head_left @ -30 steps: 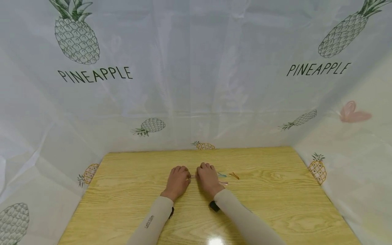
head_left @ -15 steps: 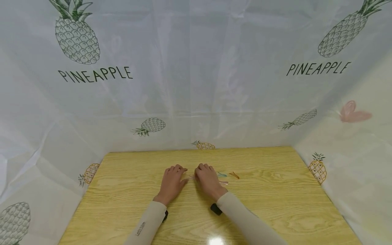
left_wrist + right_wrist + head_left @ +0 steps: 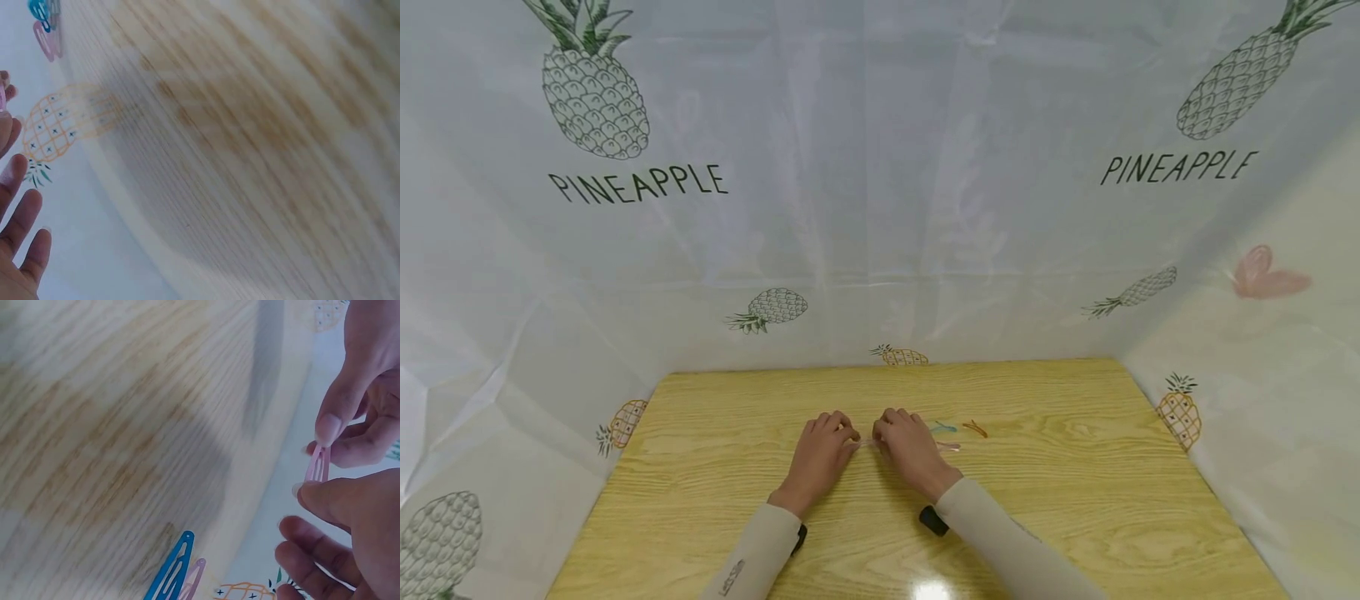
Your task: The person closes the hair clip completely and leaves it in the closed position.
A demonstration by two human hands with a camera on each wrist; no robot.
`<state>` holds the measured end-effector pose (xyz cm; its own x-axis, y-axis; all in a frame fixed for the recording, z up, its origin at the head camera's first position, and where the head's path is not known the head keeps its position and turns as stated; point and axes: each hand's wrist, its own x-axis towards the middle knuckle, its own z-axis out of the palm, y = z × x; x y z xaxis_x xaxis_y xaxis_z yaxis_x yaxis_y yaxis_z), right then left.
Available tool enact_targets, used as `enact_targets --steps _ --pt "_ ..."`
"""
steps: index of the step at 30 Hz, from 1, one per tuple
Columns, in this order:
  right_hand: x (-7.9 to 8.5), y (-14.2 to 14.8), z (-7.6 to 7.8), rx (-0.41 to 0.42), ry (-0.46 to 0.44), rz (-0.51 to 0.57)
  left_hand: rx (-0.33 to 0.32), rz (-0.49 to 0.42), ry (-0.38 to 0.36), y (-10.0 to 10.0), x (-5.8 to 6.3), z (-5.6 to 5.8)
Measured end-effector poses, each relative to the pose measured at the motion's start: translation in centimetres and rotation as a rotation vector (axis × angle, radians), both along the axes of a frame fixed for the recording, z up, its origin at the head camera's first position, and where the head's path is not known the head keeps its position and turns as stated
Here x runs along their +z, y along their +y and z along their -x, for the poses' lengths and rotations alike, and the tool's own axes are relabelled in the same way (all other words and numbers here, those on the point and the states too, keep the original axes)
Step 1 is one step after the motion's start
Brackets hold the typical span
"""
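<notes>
Between both hands is a pink snap hair clip (image 3: 318,464), held above the wooden table. My left hand (image 3: 822,454) pinches one end with thumb and fingertip, best seen in the right wrist view. My right hand (image 3: 910,450) pinches the other end, its thumb over the clip and its remaining fingers loosely spread. In the left wrist view only the fingers (image 3: 25,219) of the left hand show at the left edge. Just right of the right hand lie a blue hair clip (image 3: 944,427), a second pink hair clip (image 3: 950,447) and an orange hair clip (image 3: 975,428).
The wooden table (image 3: 1075,483) reaches back to a white plastic sheet (image 3: 865,208) printed with pineapples. Similar sheeting rises along the left and right sides. Each wrist wears a dark band, with a black device (image 3: 933,522) under the right one.
Half a second ago the left thumb and fingers were spread apart; now they are closed on the clip's end. The right hand keeps its hold and has shifted slightly toward the near edge.
</notes>
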<state>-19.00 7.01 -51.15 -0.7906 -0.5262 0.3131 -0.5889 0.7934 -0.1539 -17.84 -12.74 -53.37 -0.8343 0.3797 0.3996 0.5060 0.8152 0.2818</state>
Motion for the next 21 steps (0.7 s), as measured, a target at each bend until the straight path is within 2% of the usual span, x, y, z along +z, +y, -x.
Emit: enact_targets --steps 4,11,21 --pt "-0.2 0.0 -0.1 0.032 0.015 -0.003 -0.006 0.014 0.012 -0.1 0.1 -0.2" --pt "-0.2 0.2 -0.2 0.102 0.008 0.08 -0.034 0.003 0.046 -0.6 0.4 -0.5" --pt "0.4 0.6 -0.3 0.205 -0.058 0.092 -0.112 -0.002 -0.02 -1.6 0.9 -0.6"
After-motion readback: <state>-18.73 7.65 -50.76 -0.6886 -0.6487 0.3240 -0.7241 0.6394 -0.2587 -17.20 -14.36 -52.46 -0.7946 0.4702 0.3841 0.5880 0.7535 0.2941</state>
